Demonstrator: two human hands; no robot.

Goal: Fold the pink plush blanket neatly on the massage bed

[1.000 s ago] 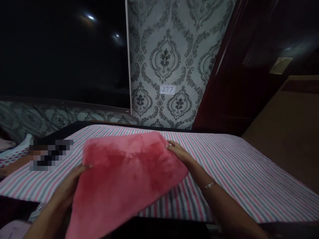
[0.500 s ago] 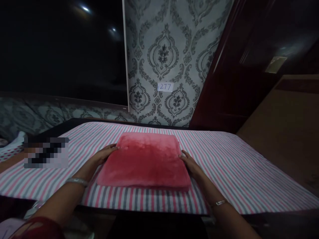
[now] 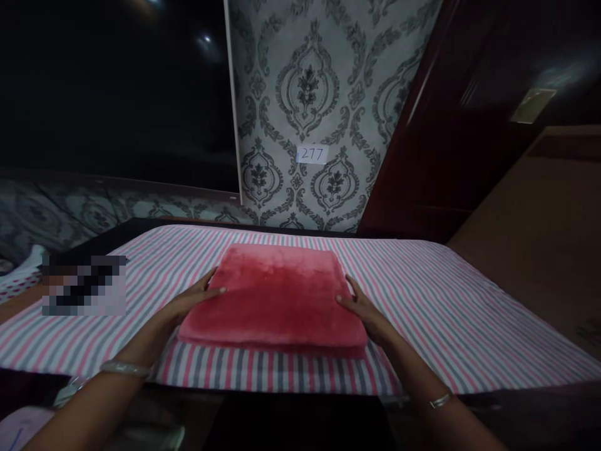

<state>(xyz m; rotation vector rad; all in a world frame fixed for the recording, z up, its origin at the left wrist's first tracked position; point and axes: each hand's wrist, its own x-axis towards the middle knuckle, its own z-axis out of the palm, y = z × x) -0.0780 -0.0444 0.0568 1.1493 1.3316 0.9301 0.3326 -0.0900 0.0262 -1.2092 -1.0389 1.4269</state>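
A red-pink folded plush blanket (image 3: pixel 282 294) lies in a neat rectangle on a striped cloth (image 3: pixel 451 313), near the table's front edge. At its left edge, my left hand (image 3: pixel 195 296) grips it with the thumb on top and the fingers along the side. My right hand (image 3: pixel 364 310) holds the opposite edge in the same way, its thumb pressed on the upper face. Both hands' fingertips are partly hidden by the blanket. I cannot tell whether the blanket is slightly raised off the cloth.
A large dark screen (image 3: pixel 117 94) is on the patterned wall (image 3: pixel 305 94) at the left, beside a paper label (image 3: pixel 312 154) marked 277. A dark red glossy panel (image 3: pixel 422 175) and a brown board (image 3: pixel 526 225) stand at the right. A blurred-out patch covers something at the table's left.
Both hands have shifted slightly toward me along the blanket's sides, and the thumbs now lie more plainly on top. The blanket looks a little wider, and the view has tilted slightly down.
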